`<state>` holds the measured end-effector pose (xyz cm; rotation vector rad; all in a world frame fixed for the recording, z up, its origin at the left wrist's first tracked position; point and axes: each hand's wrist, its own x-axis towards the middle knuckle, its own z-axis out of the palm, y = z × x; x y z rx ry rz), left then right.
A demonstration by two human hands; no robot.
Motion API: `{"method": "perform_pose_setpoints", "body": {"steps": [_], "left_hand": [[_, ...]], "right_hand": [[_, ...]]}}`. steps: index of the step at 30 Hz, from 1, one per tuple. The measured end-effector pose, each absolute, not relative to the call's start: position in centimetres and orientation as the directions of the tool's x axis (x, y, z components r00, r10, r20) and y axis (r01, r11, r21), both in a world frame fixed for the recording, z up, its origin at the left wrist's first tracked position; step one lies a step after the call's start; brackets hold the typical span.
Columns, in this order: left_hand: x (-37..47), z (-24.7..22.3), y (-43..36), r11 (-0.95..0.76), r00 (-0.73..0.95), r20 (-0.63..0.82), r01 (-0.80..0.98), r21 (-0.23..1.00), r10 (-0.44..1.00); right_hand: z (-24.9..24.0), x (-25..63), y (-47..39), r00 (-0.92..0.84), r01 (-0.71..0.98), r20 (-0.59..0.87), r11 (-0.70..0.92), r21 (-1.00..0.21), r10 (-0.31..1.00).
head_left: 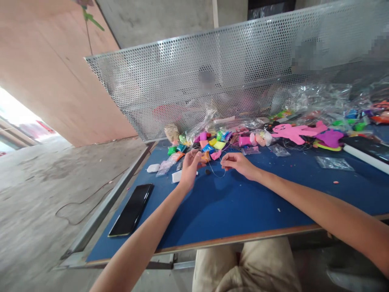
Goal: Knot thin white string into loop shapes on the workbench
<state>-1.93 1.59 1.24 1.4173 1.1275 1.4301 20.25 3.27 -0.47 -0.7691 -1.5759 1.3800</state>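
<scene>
My left hand (pixel 190 168) is raised a little over the blue table, thumb and fingers pinched together on a thin strand. To its right, my right hand (pixel 241 164) pinches the same thin strand (pixel 217 177), which hangs in a pale loop between the hands. I cannot tell whether the strand is wire or thread. Just behind the hands lie small coloured packets, among them an orange packet (pixel 206 157) and a pink packet (pixel 216 155). A small dark lump (pixel 208 172) rests on the table between the hands. Partly behind my left hand is a white object (pixel 176 176).
A phone (pixel 131 211) lies near the left edge of the blue table (pixel 237 215). Perforated metal sheet (pixel 182 81) stands along the back. Clear plastic bags, a pink figure-shaped cutout (pixel 296 132) and a black-and-white object (pixel 369 152) fill the back right.
</scene>
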Motion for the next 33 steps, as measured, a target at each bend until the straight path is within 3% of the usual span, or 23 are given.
{"method": "perform_pose_setpoints", "body": {"steps": [2,5,7,9,15,20,25,33], "left_hand": [[-2.6,1.5,1.6,-0.427,-0.138,0.457,0.200,0.882,0.879],[-3.5,2.5,1.2,-0.583,-0.022,0.671,0.477,0.658,0.741],[-3.7,3.2,0.8,-0.628,0.098,0.705,0.550,0.550,0.703],[-3.6,3.6,0.6,-0.638,0.172,0.680,0.563,0.525,0.712],[-3.2,2.1,0.7,-0.462,0.303,0.353,0.481,0.745,0.885],[-2.4,0.4,0.5,-0.210,0.383,0.116,0.214,0.954,0.916],[-1.4,0.0,0.4,-0.094,0.323,0.055,0.104,0.990,0.945],[-0.4,-0.4,1.2,-0.114,0.301,0.086,0.078,0.990,0.950]], "right_hand": [[-0.4,20.8,3.8,-0.395,-0.071,0.229,0.219,-0.973,0.889],[-0.1,21.5,4.2,-0.386,-0.003,0.235,0.253,-0.967,0.892],[0.2,21.8,4.3,-0.396,0.032,0.227,0.260,-0.965,0.890],[0.4,21.9,4.2,-0.414,0.049,0.218,0.261,-0.964,0.884],[0.9,21.8,3.7,-0.469,0.091,0.247,0.324,-0.941,0.848],[0.8,21.8,3.8,-0.472,0.123,0.244,0.338,-0.933,0.847],[0.2,21.8,4.1,-0.440,0.102,0.209,0.280,-0.955,0.873],[0.8,22.1,4.5,-0.450,0.096,0.195,0.265,-0.959,0.871]]}}
